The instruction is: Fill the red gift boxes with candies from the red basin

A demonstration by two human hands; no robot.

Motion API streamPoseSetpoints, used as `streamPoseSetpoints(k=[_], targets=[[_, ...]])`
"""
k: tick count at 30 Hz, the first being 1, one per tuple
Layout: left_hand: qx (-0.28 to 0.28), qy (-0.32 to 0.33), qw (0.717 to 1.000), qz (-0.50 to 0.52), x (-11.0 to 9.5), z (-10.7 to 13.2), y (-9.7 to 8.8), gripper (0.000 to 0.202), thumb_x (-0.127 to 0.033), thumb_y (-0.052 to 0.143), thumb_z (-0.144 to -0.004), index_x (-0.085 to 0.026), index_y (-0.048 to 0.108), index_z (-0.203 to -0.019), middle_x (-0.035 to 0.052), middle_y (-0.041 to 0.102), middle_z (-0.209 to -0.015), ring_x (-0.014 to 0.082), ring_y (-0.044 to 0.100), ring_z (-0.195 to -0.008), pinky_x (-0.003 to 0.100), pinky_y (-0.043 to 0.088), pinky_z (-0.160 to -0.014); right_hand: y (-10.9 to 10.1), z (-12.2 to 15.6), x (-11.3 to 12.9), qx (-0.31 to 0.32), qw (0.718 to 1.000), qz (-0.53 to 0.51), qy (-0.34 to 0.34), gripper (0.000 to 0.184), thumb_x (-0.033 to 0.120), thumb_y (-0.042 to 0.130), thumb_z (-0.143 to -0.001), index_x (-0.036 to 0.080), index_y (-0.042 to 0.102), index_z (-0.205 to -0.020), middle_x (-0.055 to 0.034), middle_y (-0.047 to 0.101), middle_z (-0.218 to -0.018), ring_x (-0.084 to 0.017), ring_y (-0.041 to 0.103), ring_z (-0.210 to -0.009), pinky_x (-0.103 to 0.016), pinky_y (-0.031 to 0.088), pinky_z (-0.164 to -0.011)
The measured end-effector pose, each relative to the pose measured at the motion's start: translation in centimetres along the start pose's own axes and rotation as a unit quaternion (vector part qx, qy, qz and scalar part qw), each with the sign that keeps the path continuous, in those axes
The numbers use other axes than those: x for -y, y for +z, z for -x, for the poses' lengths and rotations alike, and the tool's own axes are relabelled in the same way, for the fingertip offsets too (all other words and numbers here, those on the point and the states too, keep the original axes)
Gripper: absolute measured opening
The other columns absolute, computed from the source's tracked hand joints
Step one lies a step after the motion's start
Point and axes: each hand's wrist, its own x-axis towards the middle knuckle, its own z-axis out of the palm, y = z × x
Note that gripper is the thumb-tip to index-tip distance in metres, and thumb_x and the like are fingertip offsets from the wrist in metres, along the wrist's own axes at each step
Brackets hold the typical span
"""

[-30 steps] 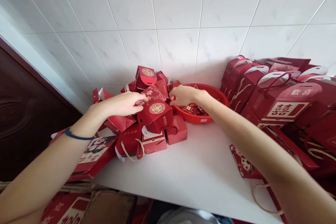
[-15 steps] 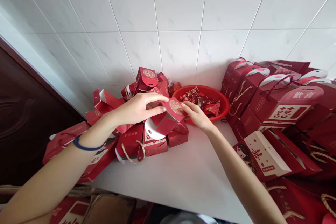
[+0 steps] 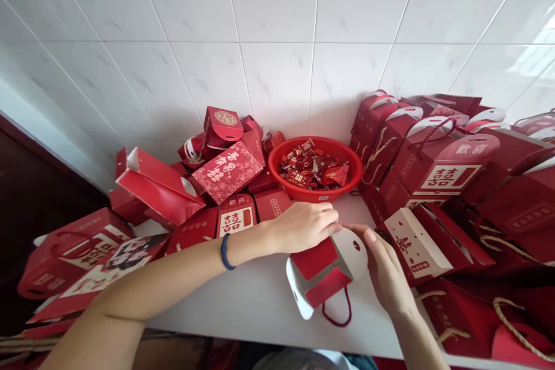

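A red gift box (image 3: 314, 258) with white rounded flaps and a dark red cord handle lies at the front of the table, its top opened toward me. My left hand (image 3: 306, 222), wearing a blue band at the wrist, is closed at the box's far edge; its fingertips are partly hidden. On the other side, my right hand (image 3: 388, 274) has its fingers stretched out along the right white flap, touching or nearly touching it. Just beyond both hands stands a red plastic basin (image 3: 318, 195) full of wrapped sweets (image 3: 314, 167).
At the left, several red boxes (image 3: 228, 170) are heaped against the tiled wall (image 3: 277, 87). Stacked red gift boxes with rope handles (image 3: 451, 176) fill the right side. A cream-and-red box (image 3: 422, 243) lies close to my right forearm. The white table (image 3: 225, 300) shows its front edge.
Earlier both hands held a red piece with a gold emblem over the left heap. Now they are nearer and to the right, at the opened gift box. The view has shifted.
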Motion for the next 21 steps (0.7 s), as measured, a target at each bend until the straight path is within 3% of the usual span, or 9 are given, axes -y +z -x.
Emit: streamPoseSetpoints(k=[4,6,8,10,12,16,21], targets=[[-0.022,-0.03,0.998,0.044,1.2,-0.9,0.7,0.018,-0.031,0.047,-0.104,-0.019,0.059,-0.099,0.0029,0.069,-0.1,0.0189,0.066,-0.085,0.029,0.044,-0.068,-0.5,-0.1,-1.2,-0.035,0.996,0.071,-0.033,0.042,0.054,0.069,-0.084,0.017,0.068,-0.104,-0.0098,0.072,-0.096,-0.022,0.069,-0.085,-0.03,0.056,-0.074],[-0.048,-0.054,0.996,0.054,1.3,-0.6,0.7,0.013,-0.03,0.057,-0.098,-0.02,0.058,-0.106,0.0033,0.068,-0.106,0.0191,0.066,-0.087,0.029,0.046,-0.071,0.0,-0.5,-1.9,-0.082,0.989,0.107,-0.066,0.04,0.049,0.067,-0.085,0.017,0.067,-0.109,-0.0101,0.072,-0.098,-0.02,0.069,-0.081,-0.03,0.057,-0.072],[-0.052,-0.074,0.994,0.055,1.0,0.0,0.4,0.012,-0.028,0.063,-0.091,-0.02,0.06,-0.099,0.0032,0.067,-0.106,0.0182,0.065,-0.084,0.029,0.047,-0.072,0.7,-0.9,-2.4,-0.106,0.981,0.132,-0.095,0.038,0.041,0.063,-0.089,0.018,0.063,-0.119,-0.009,0.071,-0.102,-0.017,0.068,-0.075,-0.029,0.056,-0.07],[-0.025,-0.083,0.995,0.054,0.5,0.8,0.1,0.007,-0.025,0.064,-0.088,-0.019,0.062,-0.085,0.0032,0.065,-0.104,0.0177,0.065,-0.083,0.029,0.049,-0.075,1.3,-1.2,-2.6,-0.106,0.973,0.158,-0.129,0.032,0.033,0.058,-0.092,0.02,0.062,-0.122,-0.0063,0.071,-0.1,-0.013,0.066,-0.069,-0.026,0.055,-0.066],[0.014,-0.078,0.995,0.053,0.0,1.6,-0.1,0.008,-0.023,0.062,-0.088,-0.019,0.067,-0.082,0.0049,0.064,-0.108,0.0199,0.067,-0.091,0.031,0.05,-0.082,1.7,-1.3,-2.3,-0.1,0.96,0.192,-0.177,0.023,0.025,0.053,-0.094,0.021,0.065,-0.114,-0.0041,0.07,-0.095,-0.012,0.065,-0.07,-0.024,0.053,-0.067],[0.085,-0.07,0.993,0.04,-0.2,2.3,-0.1,0.034,-0.014,0.053,-0.089,-0.025,0.071,-0.116,0.0089,0.061,-0.12,0.0253,0.066,-0.108,0.035,0.052,-0.089,2.0,-1.7,-1.6,-0.077,0.934,0.243,-0.249,0.025,0.015,0.045,-0.094,0.02,0.069,-0.094,-0.0042,0.065,-0.089,-0.012,0.064,-0.076,-0.022,0.051,-0.069],[0.099,-0.097,0.99,0.033,0.9,2.2,-0.1,0.042,-0.008,0.045,-0.09,-0.024,0.069,-0.121,0.0103,0.061,-0.125,0.0244,0.068,-0.104,0.035,0.052,-0.092,1.4,-2.0,-1.4,-0.059,0.932,0.278,-0.223,0.03,0.013,0.043,-0.09,0.019,0.073,-0.093,-0.0045,0.063,-0.086,-0.013,0.064,-0.072,-0.022,0.049,-0.064]])
